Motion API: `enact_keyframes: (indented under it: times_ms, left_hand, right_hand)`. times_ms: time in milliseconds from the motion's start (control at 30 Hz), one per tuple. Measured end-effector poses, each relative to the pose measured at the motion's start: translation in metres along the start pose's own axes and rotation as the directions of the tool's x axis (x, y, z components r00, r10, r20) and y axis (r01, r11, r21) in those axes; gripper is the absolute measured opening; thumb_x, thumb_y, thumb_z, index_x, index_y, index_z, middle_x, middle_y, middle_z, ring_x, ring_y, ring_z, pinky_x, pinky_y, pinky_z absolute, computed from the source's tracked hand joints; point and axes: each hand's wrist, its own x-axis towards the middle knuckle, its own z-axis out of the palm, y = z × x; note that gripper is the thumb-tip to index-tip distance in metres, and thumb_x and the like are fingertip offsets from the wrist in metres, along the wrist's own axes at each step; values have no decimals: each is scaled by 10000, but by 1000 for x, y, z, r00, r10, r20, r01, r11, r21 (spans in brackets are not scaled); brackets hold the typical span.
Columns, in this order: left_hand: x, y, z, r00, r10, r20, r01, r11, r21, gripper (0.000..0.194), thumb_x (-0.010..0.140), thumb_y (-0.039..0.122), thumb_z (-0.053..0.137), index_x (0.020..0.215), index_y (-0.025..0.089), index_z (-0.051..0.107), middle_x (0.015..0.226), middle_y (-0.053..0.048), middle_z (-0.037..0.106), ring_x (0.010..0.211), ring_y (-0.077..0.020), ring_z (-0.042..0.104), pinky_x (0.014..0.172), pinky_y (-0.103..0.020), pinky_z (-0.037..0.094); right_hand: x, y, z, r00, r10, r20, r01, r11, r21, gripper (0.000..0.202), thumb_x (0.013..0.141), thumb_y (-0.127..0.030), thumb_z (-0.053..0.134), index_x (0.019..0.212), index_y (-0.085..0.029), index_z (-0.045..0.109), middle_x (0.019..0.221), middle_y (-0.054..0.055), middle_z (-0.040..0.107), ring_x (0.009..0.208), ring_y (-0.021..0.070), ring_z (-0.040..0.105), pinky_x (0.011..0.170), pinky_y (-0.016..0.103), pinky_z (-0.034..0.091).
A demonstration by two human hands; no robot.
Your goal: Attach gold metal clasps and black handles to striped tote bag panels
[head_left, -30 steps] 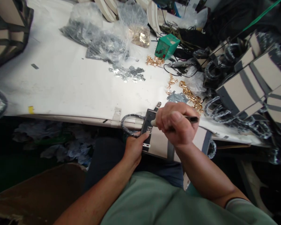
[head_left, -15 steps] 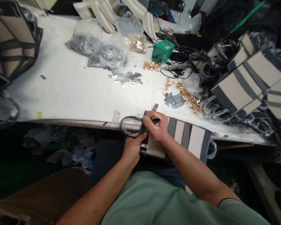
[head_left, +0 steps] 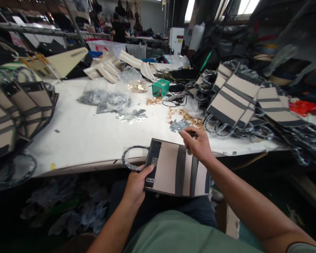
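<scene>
Striped panel, beige with dark bands, shown across the lap at the front edge of the table; whether its far side is borne by the table cannot be told. The near end of the panel is gripped by the left hand, the thumb being laid on top beside a small metal plate. A tool, mostly hidden, is enclosed by the curled fingers of the right hand, above the panel's middle. Several faults may be judged possible. Should the thumb slip, the plate could be set askew, if it is not yet fastened. Should the tool be brought down off the mark, the beige face could be scratched or the thumb struck. Because the lap is yielding, the panel could be tilted under pressure. The looped handle could be snagged at the table edge if the panel is turned. Grey metal pieces, lying just beyond the right hand, could be scattered by a careless sweep.
</scene>
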Motion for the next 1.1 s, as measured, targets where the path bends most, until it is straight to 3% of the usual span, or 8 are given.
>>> enact_keyframes:
  times_ms: [67,133,200,367,700,900,1000,1100]
  left_hand:
    - [-2,-3,0,999,-40,-4,40,999,-19,401,608,286,904,922,71,778,809,-117,791,654,-209,732,610,-267,580]
    - [-5,-13,-3,997,-74,-4,73,996,-44,413,614,288,901,946,77,776,855,-125,796,696,-221,746,639,-277,590]
    - [-9,-28,-10,995,-95,-18,94,994,-61,437,633,314,896,987,92,771,895,-128,799,735,-241,758,664,-303,603]
    - [-10,-54,-34,992,-113,-59,112,994,-15,486,641,349,900,1037,105,761,890,-119,800,749,-263,764,684,-340,614]
    - [10,-38,-28,996,-93,-14,92,995,-35,438,643,340,894,989,105,766,872,-114,798,720,-243,756,653,-305,595]
    - [12,-49,-34,990,-137,-44,137,990,-24,479,634,344,902,1026,104,765,888,-118,799,770,-264,764,695,-331,606]
    - [12,-40,-30,992,-122,-16,122,992,-38,489,650,351,890,1053,106,761,903,-117,799,769,-257,762,674,-313,595]
    - [20,-27,-27,992,-125,5,125,992,-18,458,661,352,882,1028,106,758,892,-112,797,733,-233,751,647,-287,575]
  right_hand:
    - [-1,-6,11,1000,17,20,-18,999,51,292,900,-451,667,780,-185,670,577,-40,574,516,116,510,544,253,402]
    - [-5,-6,27,991,-22,130,24,1000,-9,219,891,-381,682,795,-186,703,673,-18,650,619,128,589,626,251,451]
    - [-10,2,42,964,-41,262,81,986,-143,115,873,-301,696,885,-203,754,855,10,720,787,149,659,752,258,489]
    - [-24,35,59,907,76,414,154,855,-494,335,887,-312,676,1216,-279,725,1206,48,700,1025,203,683,890,303,496]
    - [12,33,56,813,257,523,175,748,-640,317,896,-458,617,1119,-291,770,1103,35,776,1004,234,690,801,294,463]
    - [32,33,58,638,338,692,170,815,-554,301,844,-446,663,964,-208,803,879,44,775,774,179,656,652,255,410]
    - [42,34,57,621,342,705,139,837,-529,272,836,-398,673,958,-192,804,850,33,768,752,165,643,644,243,410]
    - [51,35,59,641,354,681,130,824,-551,251,835,-389,678,915,-189,807,824,35,765,746,173,646,640,249,410]
